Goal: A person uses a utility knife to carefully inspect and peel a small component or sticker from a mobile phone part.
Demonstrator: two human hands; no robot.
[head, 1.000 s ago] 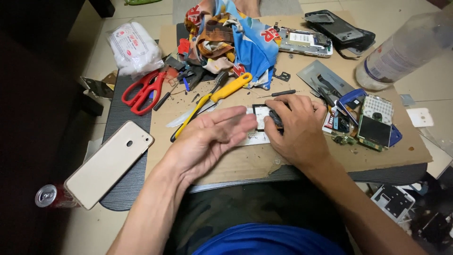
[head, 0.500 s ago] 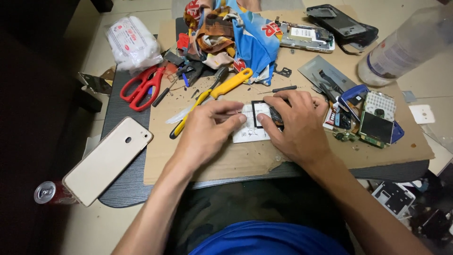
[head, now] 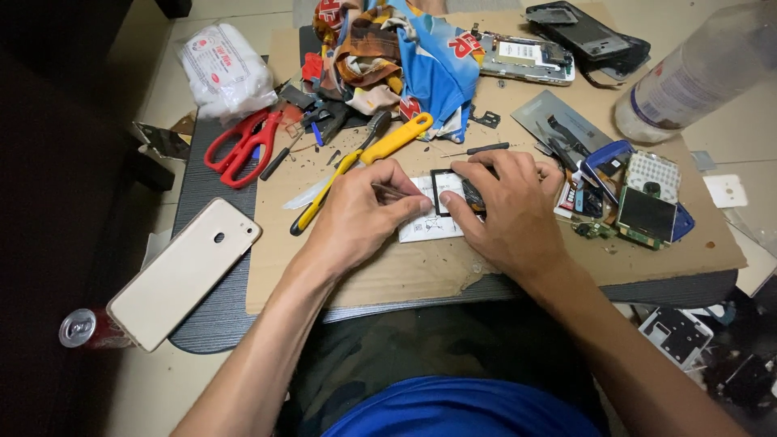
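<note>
My left hand (head: 360, 217) pinches a thin metal tool (head: 390, 191) between thumb and fingers, with its tip pointing at a small black-framed phone part (head: 447, 191). My right hand (head: 508, 212) grips that part from the right, thumb on its lower edge and fingers over its top. The part rests on a white card (head: 427, 229) in the middle of a cardboard sheet (head: 486, 271). Most of the part's right side is hidden under my right fingers.
Yellow-handled pliers (head: 380, 150), red scissors (head: 241, 146) and a small screwdriver (head: 479, 150) lie behind the hands. A gold phone back cover (head: 184, 273) and a red can (head: 81, 328) are at the left. Circuit boards (head: 647, 212), a plastic bottle (head: 696, 73), opened phones (head: 526, 53) and a cloth (head: 405, 48) crowd the back and right.
My left hand went from lying open and flat beside the part to a pinch on the thin tool at the part. My right hand stayed on the part.
</note>
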